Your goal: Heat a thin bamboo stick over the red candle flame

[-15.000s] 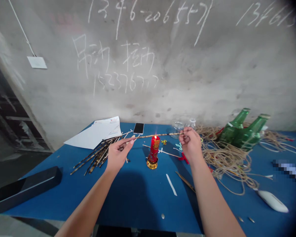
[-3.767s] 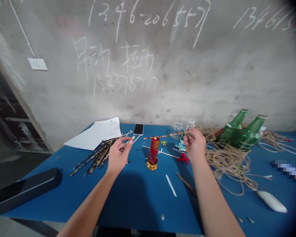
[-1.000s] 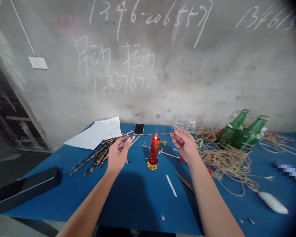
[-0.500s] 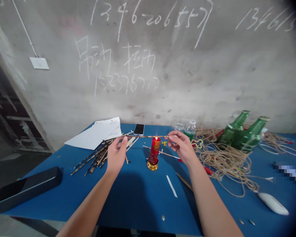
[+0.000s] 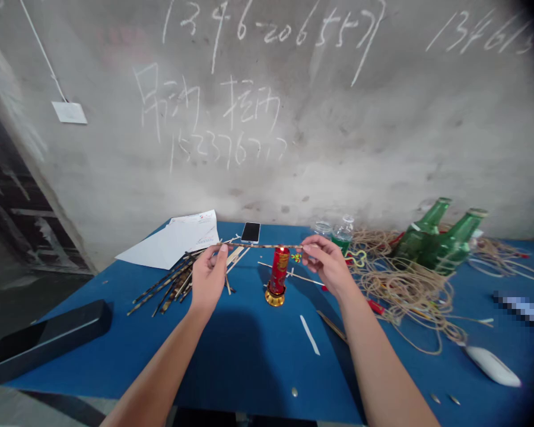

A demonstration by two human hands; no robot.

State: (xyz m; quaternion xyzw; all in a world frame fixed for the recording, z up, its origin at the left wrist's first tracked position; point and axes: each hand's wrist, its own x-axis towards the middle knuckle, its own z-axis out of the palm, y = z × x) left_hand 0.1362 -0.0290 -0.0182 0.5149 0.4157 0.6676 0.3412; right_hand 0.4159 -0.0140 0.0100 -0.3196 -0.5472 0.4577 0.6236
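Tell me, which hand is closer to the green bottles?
Right. The right hand pinches the thin stick between the candle and the green bottles; the left hand pinches its other end, on the candle's far side.

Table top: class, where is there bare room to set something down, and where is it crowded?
Bare: the table between the black case and the stick pile, and the near strip in front of the candle. Crowded: the right side, with tangled cord and green bottles.

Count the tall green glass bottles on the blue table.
2. One tall green glass bottle is at the far right of the blue table; the second bottle is just right of it. None seems hidden.
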